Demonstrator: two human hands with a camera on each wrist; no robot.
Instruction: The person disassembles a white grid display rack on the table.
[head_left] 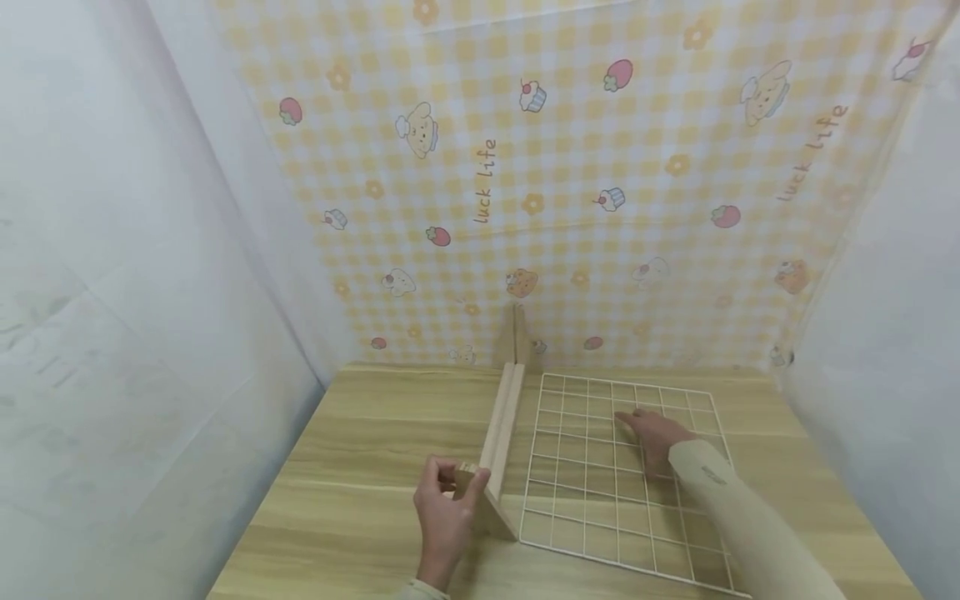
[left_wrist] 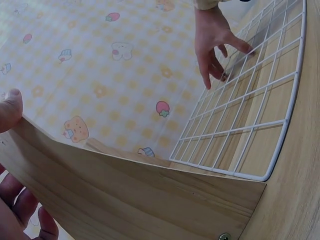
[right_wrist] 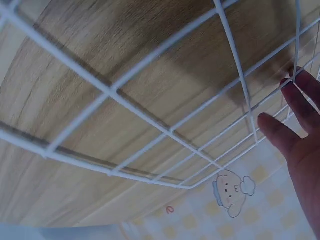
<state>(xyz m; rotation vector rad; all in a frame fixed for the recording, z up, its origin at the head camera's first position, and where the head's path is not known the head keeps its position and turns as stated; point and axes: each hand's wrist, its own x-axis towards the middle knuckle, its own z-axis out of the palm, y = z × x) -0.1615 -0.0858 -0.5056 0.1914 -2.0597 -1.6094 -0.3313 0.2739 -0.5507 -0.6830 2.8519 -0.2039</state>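
A wooden frame stands on the table, its front end board (head_left: 497, 510) joined by a long bar (head_left: 504, 425) to a matching end board (head_left: 515, 337) at the back. My left hand (head_left: 444, 518) grips the top of the front board, thumb on one side and fingers on the other. In the left wrist view a screw (left_wrist: 225, 236) shows low on that board (left_wrist: 130, 192). A white wire grid (head_left: 532, 458) lies flat to the right of the frame. Over its middle is my right hand (head_left: 656, 435), fingers spread and fingertips at the wires; contact is hard to tell.
The wood-grain table (head_left: 375, 467) extends on both sides of the frame. A yellow checked cloth (head_left: 570, 242) hangs at the table's back edge. White sheeting encloses the left side (head_left: 135, 333) and the right side (head_left: 870, 333).
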